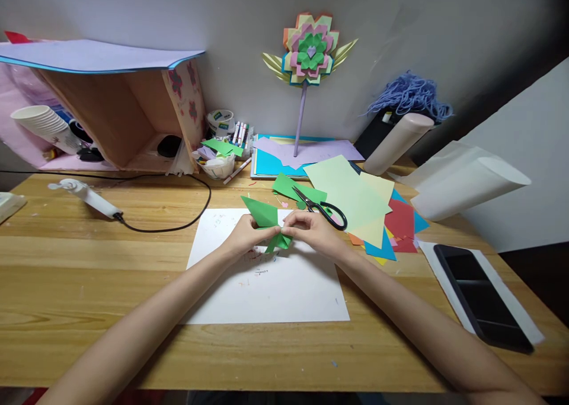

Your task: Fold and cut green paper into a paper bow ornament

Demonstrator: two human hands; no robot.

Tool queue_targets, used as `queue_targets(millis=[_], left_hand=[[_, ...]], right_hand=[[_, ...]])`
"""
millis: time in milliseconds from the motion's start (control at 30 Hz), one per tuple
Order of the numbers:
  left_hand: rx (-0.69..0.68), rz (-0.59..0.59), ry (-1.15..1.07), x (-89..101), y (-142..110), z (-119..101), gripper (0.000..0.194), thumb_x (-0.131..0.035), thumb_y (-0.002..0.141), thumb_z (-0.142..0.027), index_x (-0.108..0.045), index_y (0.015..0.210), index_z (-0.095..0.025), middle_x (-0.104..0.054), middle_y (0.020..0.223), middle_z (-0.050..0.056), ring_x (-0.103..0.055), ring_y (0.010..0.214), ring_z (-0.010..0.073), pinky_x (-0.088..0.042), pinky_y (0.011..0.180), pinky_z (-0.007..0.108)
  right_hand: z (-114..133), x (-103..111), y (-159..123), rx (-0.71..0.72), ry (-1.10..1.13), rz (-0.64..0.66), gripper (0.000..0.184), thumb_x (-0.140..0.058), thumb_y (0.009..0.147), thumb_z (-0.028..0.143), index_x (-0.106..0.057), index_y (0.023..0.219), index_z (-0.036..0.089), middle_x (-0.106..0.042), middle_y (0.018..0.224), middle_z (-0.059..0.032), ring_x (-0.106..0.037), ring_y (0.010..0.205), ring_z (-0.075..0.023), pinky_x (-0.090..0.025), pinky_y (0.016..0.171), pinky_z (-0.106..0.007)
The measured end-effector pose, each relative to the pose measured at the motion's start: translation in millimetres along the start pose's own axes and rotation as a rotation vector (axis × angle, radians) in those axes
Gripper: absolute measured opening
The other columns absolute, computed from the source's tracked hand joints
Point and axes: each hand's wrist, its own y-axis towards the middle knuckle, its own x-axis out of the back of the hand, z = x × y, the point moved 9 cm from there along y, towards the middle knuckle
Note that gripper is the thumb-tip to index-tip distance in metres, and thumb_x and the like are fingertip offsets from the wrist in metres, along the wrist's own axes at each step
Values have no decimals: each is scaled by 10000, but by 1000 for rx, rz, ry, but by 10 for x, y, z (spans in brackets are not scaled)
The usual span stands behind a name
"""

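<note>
Left hand (246,237) and right hand (313,233) pinch the folded green paper (264,213) — long axis slanted, tip pointing forward-left.

No words, brands or numbers legible. White sheet (293,301): small scattered marks in several colours, one dark cluster near the middle; cannot be read. White roll (221,122) at the back: green-and-blue labels, any print too small to make out. Purple paper (331,151): faint marks, too blurred to read.
</note>
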Motion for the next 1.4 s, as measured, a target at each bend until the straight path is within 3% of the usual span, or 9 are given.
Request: queue_targets(millis=[100, 233, 367, 733, 833, 933, 1033, 1233, 1400], left_hand=[[-16, -64, 17, 47, -4, -6, 261, -718, 611, -349, -623, 693, -120, -621, 642, 38, -560, 595, 145, -422, 537, 249], [7, -119, -94, 90, 3, 55, 290, -721, 611, -371, -603, 704, -122, -624, 664, 29, -565, 607, 144, -435, 545, 244], [29, -172, -113, 124, 2, 89, 307, -724, 608, -395, -597, 666, -121, -626, 638, 32, -564, 600, 150, -431, 535, 247], [-73, -155, -26, 93, -14, -32, 323, -733, 614, -384, -667, 802, -130, -675, 831, 96, -594, 754, 196, -467, 656, 293], [-64, -172, 3, 105, -20, -41, 295, -743, 599, -384, -660, 739, -139, -672, 789, 84, -588, 738, 193, -461, 635, 287], [-9, -212, -18, 146, -20, 12, 292, -742, 590, -401, -650, 691, -142, -651, 662, 68, -579, 686, 191, -443, 564, 281], [31, -227, -55, 164, -16, 59, 280, -749, 575, -393, -643, 664, -150, -618, 579, 47, -570, 652, 185, -429, 534, 280], [36, -209, -64, 151, -15, 63, 284, -753, 570, -400, -643, 652, -151, -600, 553, 39, -558, 619, 175, -416, 517, 275], [67, -191, -97, 142, -20, 84, 301, -749, 581, -404, -664, 713, -146, -632, 601, 54, -567, 621, 169, -415, 517, 271]], right_hand=[[2, 2, 5, 5, 35, -11, 169, -671, 711, 328, -614, 754, 175, -603, 865, -31, -568, 828, -153, -439, 795, -301], [-82, -44, 1, -110, 174, 11, 336, -706, 674, 349, -601, 948, 185, -605, 1007, -60, -580, 911, -171, -462, 804, -307], [-134, -138, -26, -180, 283, 80, 256, -671, 712, 384, -641, 839, 165, -643, 825, -43, -595, 731, -136, -468, 708, -280], [-225, 47, -38, -208, 118, -113, 257, -708, 648, 392, -607, 638, 156, -600, 579, 4, -546, 522, -100, -415, 514, -230], [-210, 62, -35, -179, 143, -122, 217, -711, 657, 365, -633, 694, 165, -638, 642, -12, -578, 568, -115, -458, 562, -250], [-231, -16, -28, -218, 267, -21, 249, -708, 669, 359, -669, 840, 183, -684, 784, -43, -627, 683, -143, -505, 665, -291], [-243, -92, -32, -262, 327, 80, 241, -715, 661, 364, -682, 796, 168, -690, 760, -51, -643, 697, -152, -517, 690, -303], [-322, -30, -26, -275, 212, -11, 224, -726, 652, 354, -668, 758, 165, -675, 675, -42, -625, 586, -136, -498, 569, -270], [-258, -17, 0, -191, 158, -7, 225, -677, 705, 377, -677, 763, 160, -683, 699, -50, -640, 607, -144, -501, 611, -284]])
